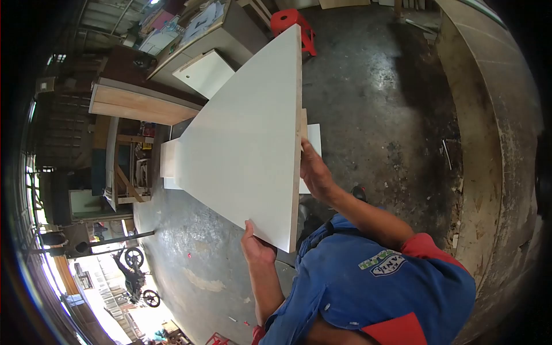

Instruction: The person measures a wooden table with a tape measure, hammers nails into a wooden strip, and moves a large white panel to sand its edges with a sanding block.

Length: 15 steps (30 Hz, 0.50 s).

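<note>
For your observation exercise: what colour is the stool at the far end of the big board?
Red: the stool shows best in the head view, near the top.

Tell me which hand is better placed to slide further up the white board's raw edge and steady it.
Probably the right. The right hand already grips the white board partway along its wood-coloured edge. The left hand is clamped under the near corner, apparently taking the weight.

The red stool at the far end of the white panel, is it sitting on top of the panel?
No, the red stool stands on the concrete floor beyond the far end of the white panel, not on it.
</note>
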Available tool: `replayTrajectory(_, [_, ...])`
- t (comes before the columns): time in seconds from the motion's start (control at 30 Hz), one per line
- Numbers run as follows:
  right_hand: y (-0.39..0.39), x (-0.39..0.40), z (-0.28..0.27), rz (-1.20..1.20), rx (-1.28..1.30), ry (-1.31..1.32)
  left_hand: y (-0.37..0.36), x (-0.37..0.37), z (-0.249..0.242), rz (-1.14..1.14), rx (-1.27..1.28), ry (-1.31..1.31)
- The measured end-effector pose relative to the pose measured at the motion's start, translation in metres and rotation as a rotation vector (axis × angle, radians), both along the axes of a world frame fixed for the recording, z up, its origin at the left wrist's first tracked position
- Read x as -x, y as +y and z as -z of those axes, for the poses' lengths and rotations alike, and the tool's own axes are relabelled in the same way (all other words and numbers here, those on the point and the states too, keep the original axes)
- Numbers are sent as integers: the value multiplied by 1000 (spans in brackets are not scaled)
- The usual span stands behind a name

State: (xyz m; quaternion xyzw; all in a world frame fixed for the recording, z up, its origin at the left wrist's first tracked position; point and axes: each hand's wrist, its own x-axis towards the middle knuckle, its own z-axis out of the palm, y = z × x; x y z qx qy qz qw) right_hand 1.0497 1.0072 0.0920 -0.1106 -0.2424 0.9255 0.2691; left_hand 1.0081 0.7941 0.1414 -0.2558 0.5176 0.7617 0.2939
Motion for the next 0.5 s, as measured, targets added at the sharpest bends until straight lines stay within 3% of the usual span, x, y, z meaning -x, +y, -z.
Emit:
replayTrajectory(0.1, [-41, 17, 38, -114, -61, -114, -6, 3, -13, 28, -65, 8])
replayTrajectory(0.2, [-83, 41, 79, -218, -362, -169, -23, 9, -24, 64, -207, 21])
replayTrajectory(0.33, [-118, 52, 72, -286, -556, -230, -52, 8, -28, 126, -375, 14])
replayTrajectory(0.43, [-132, 61, 48, -198, -648, -258, -89, 13, -35, 315, -458, -59])
replayTrajectory(0.47, [-133, 70, 34, -153, -693, -257, -109, 25, -32, 482, -514, -62])
replayTrajectory(0.5, [-138, 70, 17, -94, -734, -248, -128, 31, -30, 419, -538, -58])
